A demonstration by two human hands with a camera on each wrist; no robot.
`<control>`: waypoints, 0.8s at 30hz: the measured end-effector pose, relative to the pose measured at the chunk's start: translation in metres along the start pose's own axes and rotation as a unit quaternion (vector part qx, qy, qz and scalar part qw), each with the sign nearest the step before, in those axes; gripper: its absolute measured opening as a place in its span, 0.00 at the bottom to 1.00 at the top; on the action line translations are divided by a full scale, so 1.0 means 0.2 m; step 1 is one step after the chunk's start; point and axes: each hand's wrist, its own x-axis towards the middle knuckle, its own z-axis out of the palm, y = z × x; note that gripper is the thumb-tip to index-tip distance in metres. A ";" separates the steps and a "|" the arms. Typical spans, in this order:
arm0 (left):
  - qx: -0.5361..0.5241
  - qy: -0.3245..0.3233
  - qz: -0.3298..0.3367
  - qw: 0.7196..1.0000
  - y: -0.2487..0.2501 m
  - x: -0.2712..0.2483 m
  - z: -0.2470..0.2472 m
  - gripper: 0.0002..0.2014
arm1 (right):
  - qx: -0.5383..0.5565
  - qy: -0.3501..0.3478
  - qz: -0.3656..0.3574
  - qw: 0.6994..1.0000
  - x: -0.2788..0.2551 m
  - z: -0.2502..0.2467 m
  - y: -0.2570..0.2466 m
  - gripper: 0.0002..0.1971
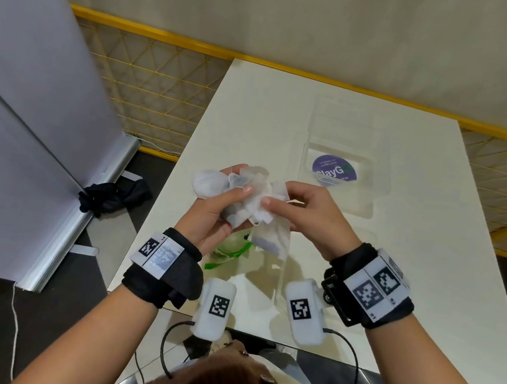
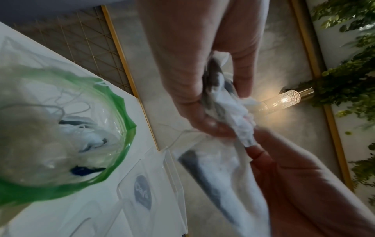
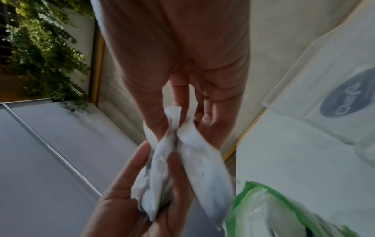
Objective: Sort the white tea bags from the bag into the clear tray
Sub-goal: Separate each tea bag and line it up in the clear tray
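Observation:
My left hand (image 1: 228,199) grips a bunch of white tea bags (image 1: 244,197) above the table, its fingers curled round them. My right hand (image 1: 280,200) pinches one of those tea bags (image 3: 199,160) at its top, and it hangs down between the hands. Below them the clear plastic bag (image 1: 230,249) with a green rim lies on the table, with more tea bags (image 2: 89,136) inside. The clear tray (image 1: 336,191) with a purple round label stands just beyond the hands, to the right. Strings tangle among the bags.
The white table (image 1: 418,249) extends to the right and back. A yellow mesh fence (image 1: 150,84) runs behind it, and a grey panel (image 1: 30,92) stands to the left. A dark cloth (image 1: 113,197) lies on the floor by the panel's foot.

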 end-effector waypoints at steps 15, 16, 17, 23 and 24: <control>0.098 0.011 -0.005 0.995 -0.01 0.01 0.01 0.19 | 0.029 0.032 0.005 0.999 0.03 0.01 0.06 0.08; 0.103 0.011 -0.006 0.995 -0.01 0.01 0.02 0.19 | 0.035 0.027 0.005 0.999 0.02 0.01 0.06 0.10; 0.106 0.014 -0.005 0.994 -0.02 0.01 0.03 0.18 | 0.036 0.023 0.002 0.999 0.02 0.01 0.06 0.11; 0.088 0.017 -0.025 0.996 -0.03 0.02 0.03 0.14 | 0.028 0.040 -0.028 0.998 0.02 -0.02 0.10 0.01; 0.072 0.020 -0.030 0.997 -0.03 0.02 0.02 0.13 | 0.045 0.048 -0.021 0.998 0.02 -0.03 0.11 0.01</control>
